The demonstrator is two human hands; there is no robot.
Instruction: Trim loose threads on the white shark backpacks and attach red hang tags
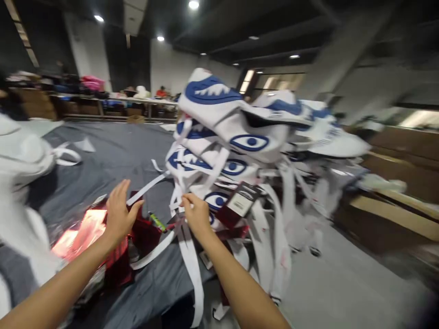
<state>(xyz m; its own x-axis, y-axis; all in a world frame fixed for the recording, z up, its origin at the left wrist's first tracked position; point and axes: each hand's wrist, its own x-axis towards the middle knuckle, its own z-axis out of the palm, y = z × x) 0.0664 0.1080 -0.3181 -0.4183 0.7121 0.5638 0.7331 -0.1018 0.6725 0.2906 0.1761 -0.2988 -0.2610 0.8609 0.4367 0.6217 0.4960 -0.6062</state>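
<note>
My right hand [197, 212] is closed in a pinch at the left side of a tall stack of white padded pieces [255, 141] printed with blue eyes and jagged teeth. Its fingertips are on a white strap [178, 198] among several hanging there. My left hand [120, 214] is open, fingers stretched, above shiny red foil packaging [87, 228]. Another white strap [149, 185] runs from beside it toward the stack. A dark hang tag [240, 203] with a white label dangles from the stack, right of my right hand.
A grey cloth [123, 141] covers the table. A green marker-like stick [157, 222] lies between my hands. Blurred white pieces [24, 155] stand at the left edge. Cardboard boxes [394, 205] are at the right; a loaded worktable [151, 100] is far behind.
</note>
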